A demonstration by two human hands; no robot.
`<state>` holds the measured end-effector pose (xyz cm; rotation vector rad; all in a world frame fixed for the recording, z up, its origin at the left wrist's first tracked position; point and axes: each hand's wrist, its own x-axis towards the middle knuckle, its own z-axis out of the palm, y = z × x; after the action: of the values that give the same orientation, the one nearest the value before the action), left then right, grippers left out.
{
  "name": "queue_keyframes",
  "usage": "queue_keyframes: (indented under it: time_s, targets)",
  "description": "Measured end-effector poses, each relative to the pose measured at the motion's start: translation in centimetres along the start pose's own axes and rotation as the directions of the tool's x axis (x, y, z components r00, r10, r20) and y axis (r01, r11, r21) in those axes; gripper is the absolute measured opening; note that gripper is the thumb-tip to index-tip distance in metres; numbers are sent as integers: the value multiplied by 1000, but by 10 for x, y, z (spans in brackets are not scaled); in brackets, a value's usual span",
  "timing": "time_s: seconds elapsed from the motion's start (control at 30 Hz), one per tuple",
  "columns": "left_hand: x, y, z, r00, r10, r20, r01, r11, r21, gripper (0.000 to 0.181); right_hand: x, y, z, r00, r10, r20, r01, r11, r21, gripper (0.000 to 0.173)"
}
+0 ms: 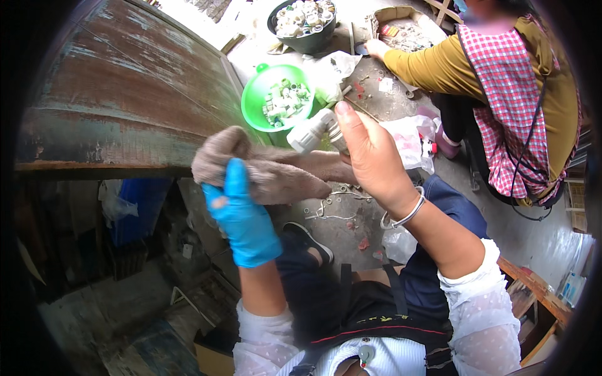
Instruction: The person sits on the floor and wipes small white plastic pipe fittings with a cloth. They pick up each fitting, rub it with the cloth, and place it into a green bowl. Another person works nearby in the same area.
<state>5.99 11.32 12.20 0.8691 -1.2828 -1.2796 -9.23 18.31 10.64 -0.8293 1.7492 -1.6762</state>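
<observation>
My left hand (242, 221), in a blue glove with a small hole in it, grips a greyish-brown cloth (282, 176). The cloth stretches across toward my right hand (371, 157), which is bare and wears a silver bangle. Between the thumb and fingers of that hand is a grey-white plastic pipe fitting (315, 131), slightly blurred. A threaded, metal-looking end of it shows by my thumb. Beyond the fitting, a green plastic basin (251, 108) on the floor holds several small white and pale green fittings (287, 101).
A worn wooden panel (122, 94) rises at the left. Farther off stand a dark bucket (305, 44) of white fittings and a sack (404, 14) of small parts. A person (508, 94) in a checked apron crouches at the right, reaching toward the sack. Plastic bags (409, 141) and scraps litter the floor.
</observation>
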Motion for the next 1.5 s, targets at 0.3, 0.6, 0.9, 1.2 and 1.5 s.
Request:
queue_keyframes:
  time_s: [0.3, 0.6, 0.9, 1.2, 1.5]
  targets:
    - [13, 6, 7, 751, 300, 588, -632, 586, 508, 67, 1, 5, -25, 990, 96, 99, -104, 991, 79, 51]
    - [0, 50, 65, 587, 184, 788, -781, 386, 491, 30, 1, -19, -41, 957, 221, 186, -277, 886, 372, 52]
    - [-15, 12, 25, 909, 282, 308, -410, 740, 533, 43, 15, -19, -40, 912, 106, 395, -283, 861, 422, 60]
    - [-24, 9, 32, 783, -373, 498, 311, 928, 206, 48, 6, -26, -39, 934, 212, 288, -352, 405, 844, 37]
    - [-14, -8, 28, 852, -337, 401, 227, 927, 298, 51, 10, -29, -15, 969, -64, 238, -65, 865, 498, 52]
